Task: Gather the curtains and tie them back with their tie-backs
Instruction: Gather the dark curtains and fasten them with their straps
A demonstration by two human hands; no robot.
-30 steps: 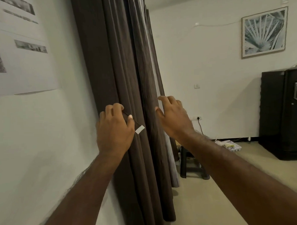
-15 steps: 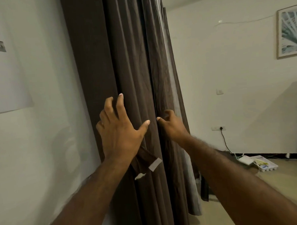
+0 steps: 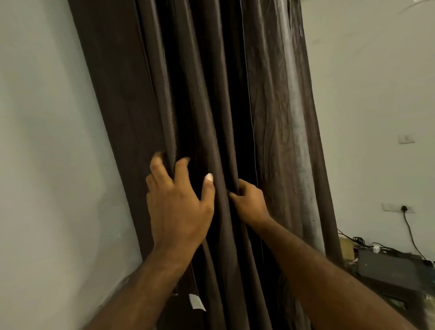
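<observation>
A dark brown curtain [image 3: 203, 95] hangs in deep folds beside the white wall on the left. My left hand [image 3: 178, 206] presses against its left folds with fingers spread, nothing held in it. My right hand [image 3: 250, 200] is closed on a fold of the curtain near the middle, its fingers tucked into the cloth. A white tab [image 3: 196, 301] of the tie-back hangs loose low down, under my left forearm; the rest of the tie-back is hidden. A lighter, patterned curtain panel [image 3: 287, 136] hangs just to the right.
The white wall [image 3: 42, 172] is close on the left. At the lower right a dark box [image 3: 388, 272] sits among cables, below a wall socket [image 3: 402, 208] with a plug. A light switch [image 3: 406, 139] is higher on the right wall.
The view moved closer to the curtain. My left hand let go of the tie-back, which dropped below my forearm, and spread on the folds. My right hand closed on a fold.
</observation>
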